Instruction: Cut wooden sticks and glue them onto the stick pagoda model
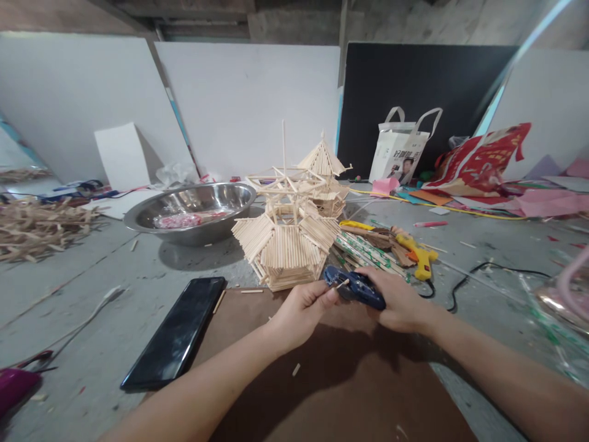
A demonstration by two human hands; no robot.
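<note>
In front of me my right hand point(391, 298) is wrapped round a dark blue hand tool point(367, 290) that looks like a cutter. My left hand point(306, 307) pinches a short thin wooden stick point(343, 284), whose end lies against the tool's head. Just beyond both hands stands a small pavilion model point(288, 245) built from thin sticks, with a sloped roof and an open ring frame on top. Behind it rises a second stick model point(322, 159) with a pointed roof. Beneath my hands lies a brown board point(294, 393), with a few cut stick pieces on it.
A black phone point(177, 331) rests at the board's left edge. Farther left are a steel basin point(193, 212) and a pile of wood strips point(41, 230). To the right lie wrapped stick bundles point(372, 248), a yellow glue gun point(421, 258) with its cord, and a white bag point(398, 150).
</note>
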